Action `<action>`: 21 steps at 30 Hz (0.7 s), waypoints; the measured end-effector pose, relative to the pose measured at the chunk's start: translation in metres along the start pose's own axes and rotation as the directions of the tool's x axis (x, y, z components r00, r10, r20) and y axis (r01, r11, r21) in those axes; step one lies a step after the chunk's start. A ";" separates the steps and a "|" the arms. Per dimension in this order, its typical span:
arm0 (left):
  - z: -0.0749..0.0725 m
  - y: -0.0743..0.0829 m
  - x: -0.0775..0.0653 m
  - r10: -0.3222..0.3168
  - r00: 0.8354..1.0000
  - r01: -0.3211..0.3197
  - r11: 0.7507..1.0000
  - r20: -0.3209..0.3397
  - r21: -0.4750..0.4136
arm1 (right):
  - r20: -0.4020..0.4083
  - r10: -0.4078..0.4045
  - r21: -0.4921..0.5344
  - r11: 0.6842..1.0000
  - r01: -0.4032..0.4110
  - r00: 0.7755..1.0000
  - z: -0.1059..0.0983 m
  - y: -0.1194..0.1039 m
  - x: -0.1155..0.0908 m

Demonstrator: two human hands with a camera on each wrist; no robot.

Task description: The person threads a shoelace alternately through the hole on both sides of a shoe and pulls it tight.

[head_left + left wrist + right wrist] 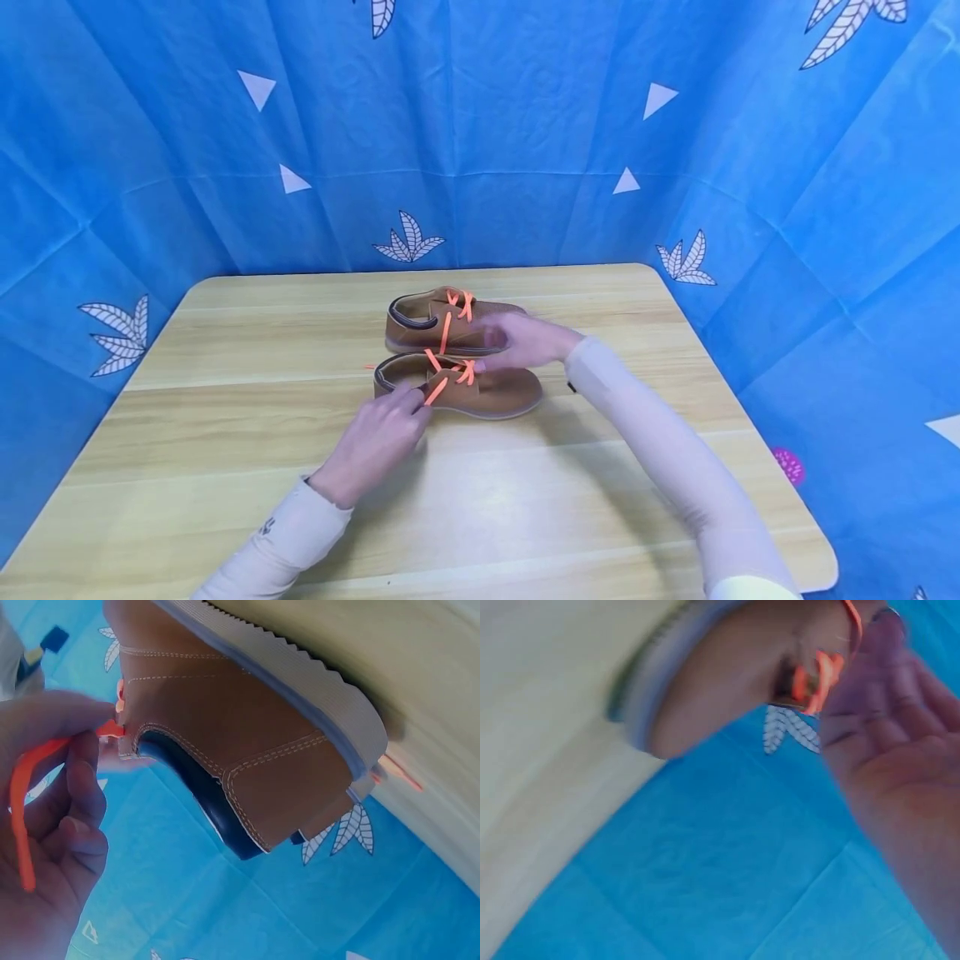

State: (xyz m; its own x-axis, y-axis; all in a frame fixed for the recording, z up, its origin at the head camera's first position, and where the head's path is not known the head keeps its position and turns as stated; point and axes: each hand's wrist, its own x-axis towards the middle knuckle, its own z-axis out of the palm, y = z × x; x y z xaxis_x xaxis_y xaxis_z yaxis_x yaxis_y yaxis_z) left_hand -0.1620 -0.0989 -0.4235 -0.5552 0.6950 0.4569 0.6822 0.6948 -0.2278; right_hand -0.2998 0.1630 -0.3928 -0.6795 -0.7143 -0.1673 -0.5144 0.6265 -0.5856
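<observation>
Two brown shoes with orange laces lie side by side on the table, toes to the right. My left hand (382, 437) is at the heel side of the near shoe (510, 393). In the left wrist view, its thumb and fingers pinch an orange shoelace (21, 817) that runs from the shoe's eyelets, its loose end hanging over the palm. My right hand (528, 340), blurred, reaches over the near shoe's front, beside the far shoe (408, 335). Seen from the right wrist, its fingers look loosely extended near the crossed laces (823, 682); no grip shows.
The wood-grain table (225, 400) has rounded corners. A blue curtain (510, 108) with white leaf and triangle prints hangs behind it and along both sides. An orange lace tip (370, 367) sticks out left of the shoes.
</observation>
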 end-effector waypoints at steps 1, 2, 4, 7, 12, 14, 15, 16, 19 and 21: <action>0.000 0.001 0.000 0.001 1.000 -0.001 1.000 0.007 0.001 | 0.007 0.042 -0.033 0.999 -0.042 0.999 0.005 0.003 -0.007; 0.000 0.002 0.000 0.001 1.000 -0.001 1.000 0.015 0.000 | 0.013 0.071 -0.072 0.995 -0.069 0.997 0.011 0.006 -0.012; 0.000 0.005 -0.001 -0.005 1.000 0.005 1.000 0.029 -0.002 | 0.027 0.095 -0.152 0.984 -0.090 0.995 0.023 0.009 -0.020; -0.001 0.009 -0.003 -0.024 0.999 0.024 1.000 0.039 -0.002 | 0.012 0.074 -0.240 0.968 -0.069 0.997 0.036 0.012 -0.023; -0.008 0.014 -0.008 -0.043 0.999 0.043 0.999 0.017 -0.012 | -0.010 0.049 -0.269 0.962 -0.050 0.999 0.041 0.013 -0.022; -0.011 0.016 -0.010 -0.042 0.999 0.042 0.999 0.001 -0.018 | 0.012 0.053 -0.267 0.963 -0.048 0.999 0.040 0.013 -0.022; -0.011 0.016 -0.011 -0.041 0.999 0.041 0.999 -0.003 -0.014 | 0.023 0.057 -0.260 0.964 -0.049 0.998 0.039 0.013 -0.021; -0.012 0.017 -0.012 -0.041 0.999 0.041 0.999 -0.004 -0.009 | 0.035 0.060 -0.255 0.966 -0.049 0.998 0.038 0.013 -0.021; -0.011 0.019 -0.014 -0.047 0.998 0.047 0.999 0.031 0.024 | 0.083 0.061 -0.226 0.973 -0.041 0.995 0.033 0.012 -0.018; -0.009 0.019 -0.015 -0.060 0.996 0.057 0.997 0.066 0.053 | 0.123 0.057 -0.200 0.979 -0.031 0.991 0.027 0.010 -0.015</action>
State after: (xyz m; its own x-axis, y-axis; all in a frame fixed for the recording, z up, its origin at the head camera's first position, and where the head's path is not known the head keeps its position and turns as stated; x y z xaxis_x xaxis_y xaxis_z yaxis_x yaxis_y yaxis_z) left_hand -0.1366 -0.0983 -0.4273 -0.6252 0.6627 0.4123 0.6233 0.7418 -0.2473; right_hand -0.2802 0.1716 -0.4178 -0.6380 -0.7107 -0.2965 -0.5874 0.6981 -0.4094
